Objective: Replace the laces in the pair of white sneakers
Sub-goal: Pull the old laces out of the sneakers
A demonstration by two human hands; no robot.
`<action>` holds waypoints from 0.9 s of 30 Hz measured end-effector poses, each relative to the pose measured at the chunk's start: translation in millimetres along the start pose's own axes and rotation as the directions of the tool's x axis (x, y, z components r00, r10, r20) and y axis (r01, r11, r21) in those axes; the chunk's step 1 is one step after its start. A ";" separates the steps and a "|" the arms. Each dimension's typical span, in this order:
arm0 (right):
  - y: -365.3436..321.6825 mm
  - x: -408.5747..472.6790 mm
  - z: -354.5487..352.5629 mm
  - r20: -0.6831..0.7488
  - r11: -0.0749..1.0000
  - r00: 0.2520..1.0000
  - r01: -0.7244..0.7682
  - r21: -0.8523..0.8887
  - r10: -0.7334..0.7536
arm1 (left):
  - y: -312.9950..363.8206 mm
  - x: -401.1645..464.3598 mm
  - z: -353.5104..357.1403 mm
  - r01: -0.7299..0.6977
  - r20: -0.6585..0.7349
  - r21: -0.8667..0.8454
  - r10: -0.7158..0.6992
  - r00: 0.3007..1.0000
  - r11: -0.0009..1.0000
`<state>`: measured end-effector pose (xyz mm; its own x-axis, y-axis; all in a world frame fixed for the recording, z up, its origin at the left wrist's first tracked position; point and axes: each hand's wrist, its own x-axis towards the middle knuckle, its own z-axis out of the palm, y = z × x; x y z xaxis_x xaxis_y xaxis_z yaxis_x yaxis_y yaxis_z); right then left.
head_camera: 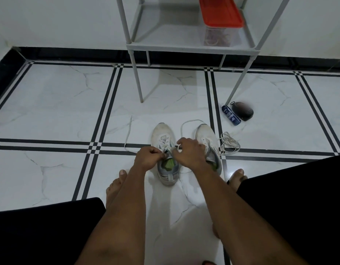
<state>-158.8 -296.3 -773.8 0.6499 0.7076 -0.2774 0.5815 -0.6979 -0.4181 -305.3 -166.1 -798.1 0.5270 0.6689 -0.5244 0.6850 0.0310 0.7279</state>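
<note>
Left hand (147,156) pinching lace (166,148) on left sneaker (165,150) (partly laced), right hand (190,151) seemingly pinching it too

Clad in black cloth (46,232) over both thighs, plain and matte: one broad panel nearer than the left sneaker (165,150) and to its left, a second, larger panel (299,197) to its right. Unsleeved along both forearms, uncovered right down to the left hand (147,157) and right hand (188,152), both directly over that sneaker. Barefoot: left foot (117,182) just left of the sneaker's heel, right foot (240,175) well to its right, a pale nail showing on each big toe. Dark edge against the right foot, either strap or cloth, impossible to tell which.
</note>
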 end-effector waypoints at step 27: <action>-28.3 -8.8 18.6 0.031 0.992 0.993 0.109 0.067 -0.111 | -18.4 -19.7 3.8 0.138 -0.151 -0.359 -0.203 0.967 0.923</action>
<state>-190.1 -280.8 -775.7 0.5659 0.7837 -0.2559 0.6144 -0.6079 -0.5030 -326.3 -182.7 -802.9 0.2947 0.7526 -0.5888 0.5244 0.3877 0.7581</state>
